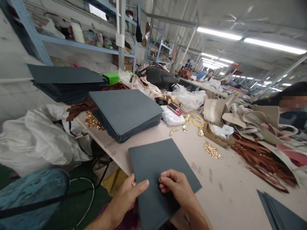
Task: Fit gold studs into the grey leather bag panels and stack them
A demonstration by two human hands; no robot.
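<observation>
A dark grey flat panel (158, 156) lies partly on the table and reaches past its near edge. My left hand (128, 195) grips the panel's left edge, thumb on top and fingers underneath; a ring shows on one finger. Over the panel's middle, my right hand (176, 187) is closed in a pinch on a small gold-coloured metal piece (160, 180), mostly covered by the fingertips. A loose pile of similar small gold metal pieces (212, 150) sits on the table to the right, beyond the panel.
A tall stack of grey panels (127, 108) stands behind, with another stack (67, 76) farther left. More panels (280, 210) lie at the right front. Brown leather straps (261, 159), a cardboard tray (219, 137) and a phone (175, 108) are on the table. A blue chair (35, 195) is at left.
</observation>
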